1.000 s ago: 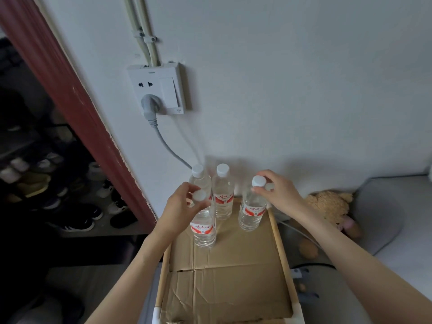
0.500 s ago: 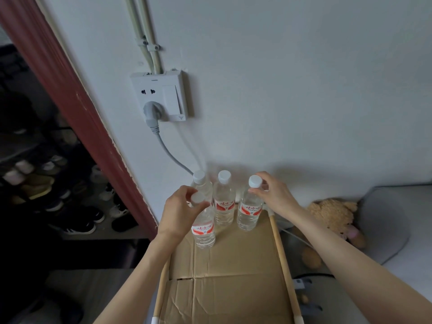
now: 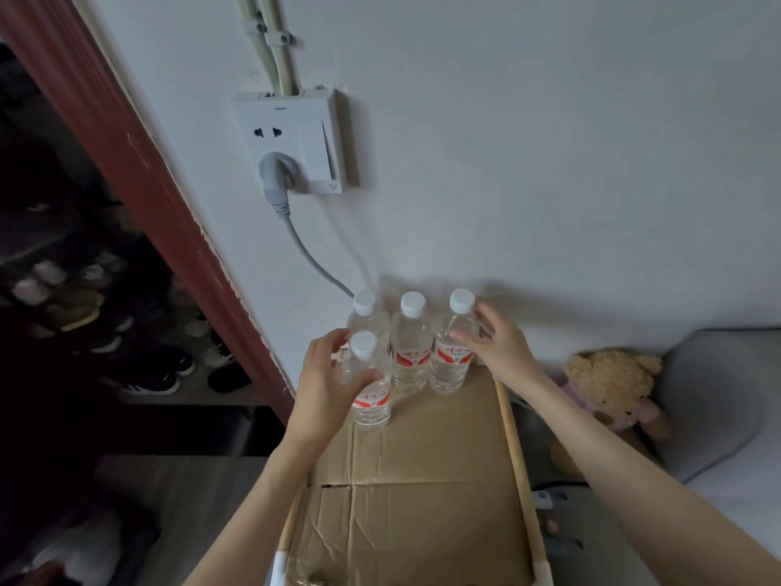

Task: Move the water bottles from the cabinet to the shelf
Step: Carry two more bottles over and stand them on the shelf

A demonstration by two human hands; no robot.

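Observation:
Several clear water bottles with white caps and red labels stand on a cardboard-lined shelf top (image 3: 422, 480) against the white wall. My left hand (image 3: 325, 382) grips the front left bottle (image 3: 370, 395) around its upper body. Behind it stands the back left bottle (image 3: 367, 319), and beside that the middle bottle (image 3: 412, 348). My right hand (image 3: 498, 348) holds the right bottle (image 3: 452, 357) at its shoulder, fingers curved around its right side.
A wall socket (image 3: 296, 141) with a grey plug and cable hangs above the bottles. A red door frame (image 3: 139, 171) runs down the left, with dark shoe racks beyond. A teddy bear (image 3: 613, 387) and a grey cushion (image 3: 718, 395) lie to the right.
The right bottle now stands closer to the middle bottle in the back row. Both hands have slid down from the caps to the bottles' upper bodies. The view has moved closer.

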